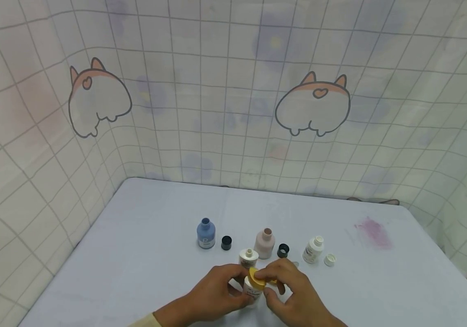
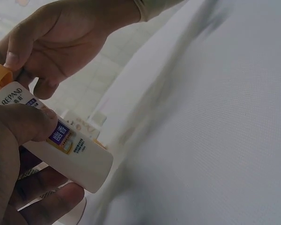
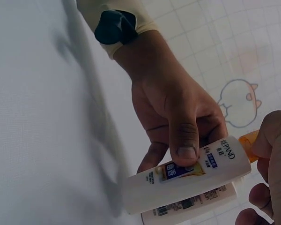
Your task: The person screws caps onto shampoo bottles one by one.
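My left hand grips a white plastic bottle with "REPAND" lettering and a purple-and-yellow label, its thumb across the label in the left wrist view. The bottle tilts there, its yellow cap on the upper end. Fingers of my right hand pinch that cap, as the right wrist view also shows at its right edge. Just behind the hands stands a second white bottle, uncapped with its narrow neck showing. A bit of yellow shows beneath the right fingers, mostly hidden.
Farther back are an uncapped blue bottle beside a black cap, and a pale pink bottle beside another black cap. To the right stand a small white bottle and its white cap. A pink stain marks the tabletop.
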### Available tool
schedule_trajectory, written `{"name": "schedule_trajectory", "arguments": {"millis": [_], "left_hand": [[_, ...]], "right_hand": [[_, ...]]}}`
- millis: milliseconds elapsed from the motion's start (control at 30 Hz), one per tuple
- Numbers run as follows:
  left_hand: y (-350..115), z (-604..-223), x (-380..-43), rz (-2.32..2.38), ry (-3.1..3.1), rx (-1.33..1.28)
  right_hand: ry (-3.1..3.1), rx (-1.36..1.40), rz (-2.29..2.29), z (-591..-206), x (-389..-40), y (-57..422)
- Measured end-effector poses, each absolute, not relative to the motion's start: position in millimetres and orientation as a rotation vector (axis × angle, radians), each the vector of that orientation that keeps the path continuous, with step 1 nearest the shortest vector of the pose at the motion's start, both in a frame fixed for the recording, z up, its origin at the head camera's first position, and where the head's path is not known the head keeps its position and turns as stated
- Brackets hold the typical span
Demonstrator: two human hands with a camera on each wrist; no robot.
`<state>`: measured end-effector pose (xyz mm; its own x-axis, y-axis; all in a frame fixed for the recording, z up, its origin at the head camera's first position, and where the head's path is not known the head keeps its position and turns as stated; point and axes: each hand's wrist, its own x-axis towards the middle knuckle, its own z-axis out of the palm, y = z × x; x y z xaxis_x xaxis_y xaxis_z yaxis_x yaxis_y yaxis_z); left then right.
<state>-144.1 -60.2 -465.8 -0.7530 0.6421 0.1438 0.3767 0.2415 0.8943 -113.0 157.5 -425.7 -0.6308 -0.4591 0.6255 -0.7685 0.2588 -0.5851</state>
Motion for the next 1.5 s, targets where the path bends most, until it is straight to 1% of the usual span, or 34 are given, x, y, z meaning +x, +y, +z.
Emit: {"name": "schedule_trajectory", "arguments": {"millis": [167, 400, 667, 767, 933, 1000, 1267, 1500], "left_hand": [[-59, -466, -144, 1.523, 2.266, 0.956], [-56, -465, -143, 1.557, 2.21, 0.959], [-57, -464, -144, 1.542, 2.231, 0.945], [-59, -465, -144, 1.54, 2.251, 0.936], [-60, -466, -146, 1.538, 2.284, 0.963], [-60, -466, -146, 1.541, 2.288, 0.975], [-57, -465, -144, 1.565, 2.232, 0.93], [-55, -464, -143, 1.563, 2.225, 0.943]], "right_hand": [[-2.331, 1.051, 1.278, -437, -116, 163], [-2.348, 1.032, 1.349, -439, -116, 160], [-2.415, 0.95, 1.295, -439, -116, 160], [-2.405, 0.97, 1.282, -441, -116, 162], [-2.299, 1.081, 1.287, -442, -118, 163], [-2.294, 1.072, 1.275, -441, -117, 163], [-2.392, 0.937, 1.296, -440, -115, 158], [-2.458, 0.824, 1.309, -439, -112, 154]]}}
